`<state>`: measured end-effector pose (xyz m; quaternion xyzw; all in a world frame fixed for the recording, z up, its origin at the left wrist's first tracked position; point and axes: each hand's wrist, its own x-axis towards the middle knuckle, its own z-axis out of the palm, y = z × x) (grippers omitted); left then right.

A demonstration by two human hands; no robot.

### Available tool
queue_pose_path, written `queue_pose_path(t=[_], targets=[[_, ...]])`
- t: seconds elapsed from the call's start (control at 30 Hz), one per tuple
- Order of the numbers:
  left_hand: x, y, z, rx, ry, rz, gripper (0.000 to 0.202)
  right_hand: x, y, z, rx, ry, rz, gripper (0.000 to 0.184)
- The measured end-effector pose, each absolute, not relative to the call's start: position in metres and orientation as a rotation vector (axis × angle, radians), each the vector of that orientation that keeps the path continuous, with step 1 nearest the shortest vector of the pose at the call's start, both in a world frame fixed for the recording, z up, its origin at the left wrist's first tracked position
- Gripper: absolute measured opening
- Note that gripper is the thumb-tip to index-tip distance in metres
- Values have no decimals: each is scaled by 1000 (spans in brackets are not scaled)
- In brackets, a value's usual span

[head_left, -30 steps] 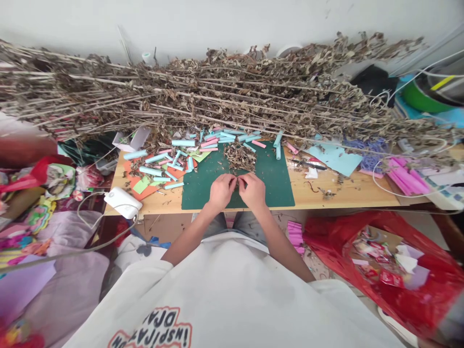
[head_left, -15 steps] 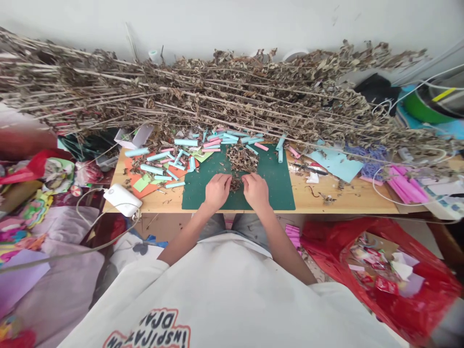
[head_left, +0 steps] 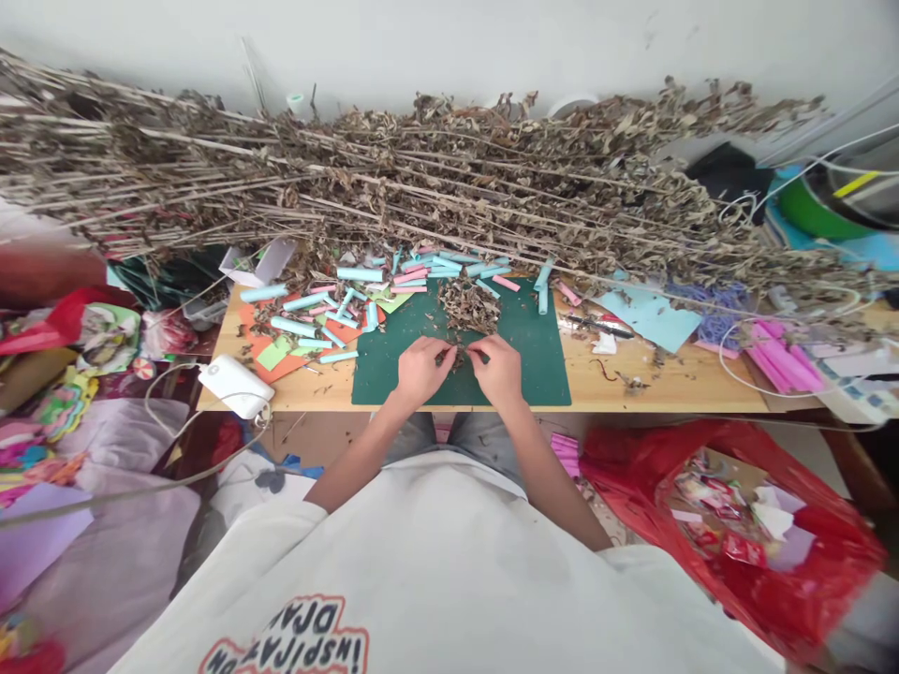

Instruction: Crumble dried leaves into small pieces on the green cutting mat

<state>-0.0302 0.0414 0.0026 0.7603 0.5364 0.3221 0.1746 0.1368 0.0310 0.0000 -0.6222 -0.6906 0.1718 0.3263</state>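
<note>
My left hand (head_left: 420, 368) and my right hand (head_left: 499, 368) rest side by side on the green cutting mat (head_left: 540, 356), fingers curled in a pinch. Between their fingertips sits a small clump of dried brown leaves (head_left: 458, 355), and both hands grip it. Just beyond lies a larger pile of dried leaf bits (head_left: 467, 305) on the mat. Rolled blue and pink paper tubes (head_left: 330, 309) are scattered to the left and along the far edge of the mat.
A long bundle of dried leafy stalks (head_left: 421, 187) spans the back of the wooden table (head_left: 674, 384). A white device with a cable (head_left: 234, 387) sits at the left corner. Pink paper strips (head_left: 779, 356) lie right; a red bag (head_left: 737, 505) is below.
My fingertips have drawn together again over the leaf clump after spreading slightly apart half a second ago. The view has barely shifted.
</note>
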Motion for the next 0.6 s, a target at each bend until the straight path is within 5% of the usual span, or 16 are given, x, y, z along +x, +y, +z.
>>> queue_pose_path(t=[0.6], targets=[[-32, 39, 10, 2068, 1400, 1105, 23, 143, 98, 19, -1839, -1692, 236, 29]])
